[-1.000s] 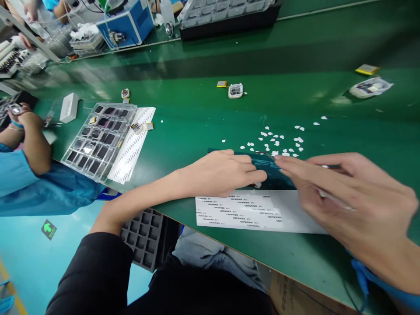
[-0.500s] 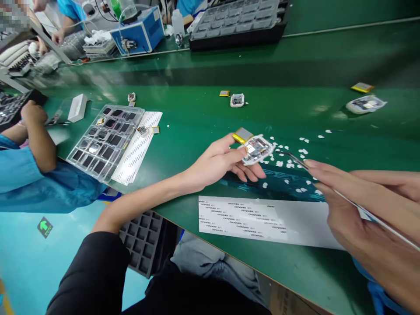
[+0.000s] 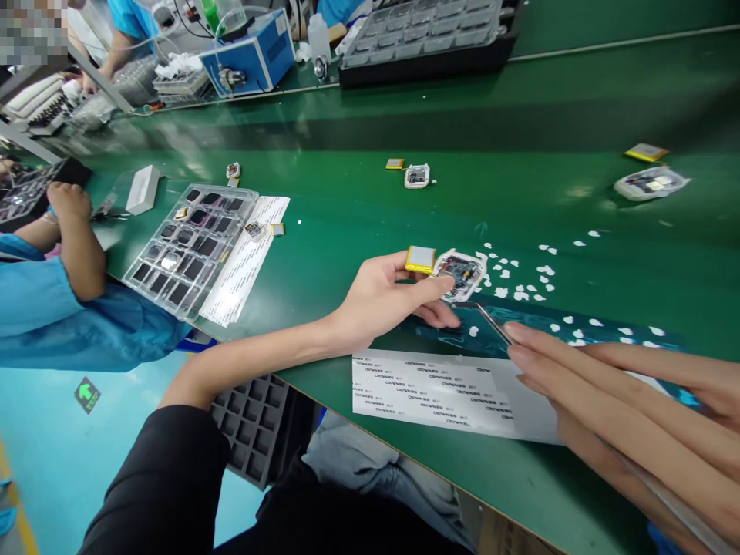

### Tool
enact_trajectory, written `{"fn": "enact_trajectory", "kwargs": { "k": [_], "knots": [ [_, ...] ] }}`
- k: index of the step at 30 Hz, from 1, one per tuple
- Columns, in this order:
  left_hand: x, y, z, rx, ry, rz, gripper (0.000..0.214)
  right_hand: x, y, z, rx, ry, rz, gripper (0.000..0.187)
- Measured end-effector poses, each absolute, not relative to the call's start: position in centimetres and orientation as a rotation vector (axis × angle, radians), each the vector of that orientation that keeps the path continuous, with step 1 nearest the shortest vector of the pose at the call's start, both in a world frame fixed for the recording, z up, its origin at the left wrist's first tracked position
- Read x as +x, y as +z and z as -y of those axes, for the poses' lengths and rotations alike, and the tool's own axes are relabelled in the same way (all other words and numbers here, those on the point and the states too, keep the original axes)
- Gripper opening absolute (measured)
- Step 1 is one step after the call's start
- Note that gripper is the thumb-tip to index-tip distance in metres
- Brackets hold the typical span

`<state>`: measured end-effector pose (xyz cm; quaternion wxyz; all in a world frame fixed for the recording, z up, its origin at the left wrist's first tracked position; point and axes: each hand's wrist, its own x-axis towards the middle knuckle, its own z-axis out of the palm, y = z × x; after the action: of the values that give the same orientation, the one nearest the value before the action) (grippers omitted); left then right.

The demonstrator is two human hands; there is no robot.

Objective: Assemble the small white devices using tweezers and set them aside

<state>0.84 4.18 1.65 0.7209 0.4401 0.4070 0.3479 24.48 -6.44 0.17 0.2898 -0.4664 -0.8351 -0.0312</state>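
Observation:
My left hand (image 3: 378,304) grips a small white watch-like housing (image 3: 465,270) with its circuit board facing up. Joined to it is a yellow-edged battery (image 3: 420,259), tilted beside the fingers. My right hand (image 3: 601,408) is closed around metal tweezers (image 3: 492,320). Their bent tip is just below the housing's lower edge, by the left fingers; contact cannot be made out. Small white pieces (image 3: 520,294) lie scattered on the green table and on a dark blue film strip (image 3: 502,314). A white printed sheet (image 3: 428,389) lies nearer me.
Another person's hand (image 3: 664,366) is close to my right hand. More housings with batteries lie behind, including one housing (image 3: 417,176) and another housing (image 3: 650,183). A clear compartment tray (image 3: 190,254) is at left, beside a person in blue. A blue box (image 3: 254,58) stands at the back.
The housing has turned in my left hand and its board faces me more. My right hand has moved left and down, bringing the tweezers' tip from the white pieces to below the housing.

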Motion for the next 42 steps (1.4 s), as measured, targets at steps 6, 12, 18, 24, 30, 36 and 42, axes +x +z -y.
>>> {"fn": "enact_trajectory", "kwargs": {
  "k": [6,12,18,24,30,36,42],
  "knots": [
    [1.3,2.2,-3.3,0.884,0.814,-0.866,0.035,25.2,-0.6,6.0,-1.09,-0.191,2.407,0.069],
    [1.5,2.4,-3.0,0.85,0.817,-0.909,0.038,26.1,-2.3,4.9,-0.967,-0.431,2.399,0.064],
    [1.4,2.0,-3.1,0.845,0.824,-0.905,0.044,25.9,-2.6,5.0,-0.915,-0.453,2.388,0.058],
    [1.5,1.7,-2.8,0.881,0.84,-0.877,0.046,25.1,-2.0,4.8,-0.903,-0.39,2.39,0.058],
    [1.8,1.3,-3.0,0.886,0.884,-0.858,0.048,24.7,-1.5,4.4,-0.801,-0.344,2.354,0.054],
    [1.6,1.3,-3.2,0.942,0.88,-0.84,0.05,25.0,-1.7,4.8,-0.891,-0.323,2.31,0.056],
    [1.4,0.8,-3.4,0.975,0.889,-0.834,0.054,24.7,-2.5,4.2,-0.953,-0.395,2.267,0.058]
  ]
}}
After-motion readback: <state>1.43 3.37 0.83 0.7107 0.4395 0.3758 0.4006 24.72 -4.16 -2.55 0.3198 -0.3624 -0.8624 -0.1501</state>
